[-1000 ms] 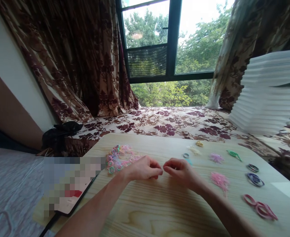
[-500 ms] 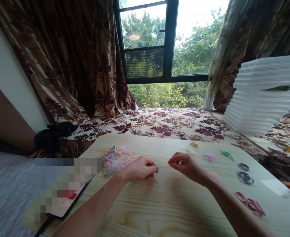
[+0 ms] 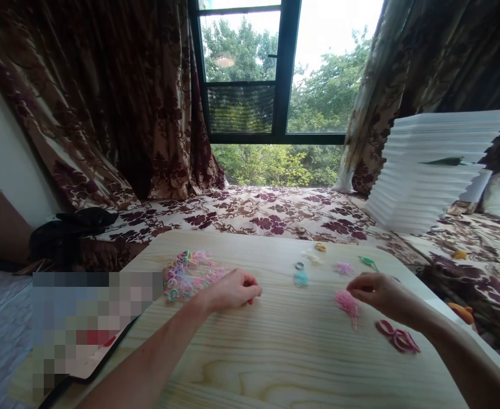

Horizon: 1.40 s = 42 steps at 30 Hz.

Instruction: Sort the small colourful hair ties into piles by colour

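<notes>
My left hand (image 3: 240,288) rests on the wooden table just right of a mixed heap of small coloured bands (image 3: 186,278). Its fingers are curled together, and what they hold, if anything, is hidden. On the right, my right hand (image 3: 371,289) hovers beside a pink pile of bands (image 3: 347,303), its thumb and fingertips pinched; anything between them is too small to make out. Small sorted groups lie around: light blue bands (image 3: 301,277), a grey band (image 3: 299,265), cream bands (image 3: 312,257), yellow (image 3: 320,247), lilac (image 3: 344,267), green (image 3: 368,262) and dark pink ones (image 3: 398,336).
The pale wooden table (image 3: 250,363) stands before a floral-covered ledge (image 3: 267,213) and a window. A blurred-out flat object (image 3: 100,341) lies at the left edge. Tall white pleated material (image 3: 429,176) stands behind right, with an orange item (image 3: 461,312) beyond the table's edge.
My right hand has moved right, from the middle to beside the pink pile, uncovering the light blue and grey bands. My left hand stays near the mixed heap. The view has turned slightly right.
</notes>
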Tool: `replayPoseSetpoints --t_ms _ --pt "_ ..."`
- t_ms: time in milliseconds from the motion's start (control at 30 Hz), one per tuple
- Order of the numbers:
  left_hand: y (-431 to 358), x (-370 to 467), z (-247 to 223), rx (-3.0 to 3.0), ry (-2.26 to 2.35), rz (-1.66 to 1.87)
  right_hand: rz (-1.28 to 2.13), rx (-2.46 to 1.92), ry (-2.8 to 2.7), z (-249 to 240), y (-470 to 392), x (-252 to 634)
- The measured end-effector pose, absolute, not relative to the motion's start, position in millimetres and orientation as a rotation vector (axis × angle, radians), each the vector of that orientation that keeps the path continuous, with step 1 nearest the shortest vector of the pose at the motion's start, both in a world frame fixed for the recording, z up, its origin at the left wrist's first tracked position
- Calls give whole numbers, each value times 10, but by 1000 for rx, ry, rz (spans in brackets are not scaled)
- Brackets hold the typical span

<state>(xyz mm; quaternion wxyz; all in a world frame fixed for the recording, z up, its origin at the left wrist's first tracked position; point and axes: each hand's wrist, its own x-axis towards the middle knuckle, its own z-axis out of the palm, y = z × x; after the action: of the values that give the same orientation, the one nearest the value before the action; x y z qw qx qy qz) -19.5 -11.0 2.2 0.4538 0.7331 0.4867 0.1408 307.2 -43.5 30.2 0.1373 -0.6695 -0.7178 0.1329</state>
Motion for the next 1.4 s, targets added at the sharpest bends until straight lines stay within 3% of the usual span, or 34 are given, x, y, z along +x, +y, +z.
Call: replayPoseSetpoints --t_ms 300,667,833,1100,1400 --pt "-139 -179 67 1776 1199 355 331 -1884 -2035 412 -412 3070" --pt "117 -694 238 1856 1434 651 591 -1428 -2278 14 -84 1801" --pt "190 -923 223 1925 1658 570 534 -1412 -2196 -181 -33 1815" --pt "149 -884 197 2012 1653 365 433 -1309 -2262 -163 -187 1733" --pt "100 -712 184 2114 1854 423 316 -1354 -2328 -193 -296 1630"
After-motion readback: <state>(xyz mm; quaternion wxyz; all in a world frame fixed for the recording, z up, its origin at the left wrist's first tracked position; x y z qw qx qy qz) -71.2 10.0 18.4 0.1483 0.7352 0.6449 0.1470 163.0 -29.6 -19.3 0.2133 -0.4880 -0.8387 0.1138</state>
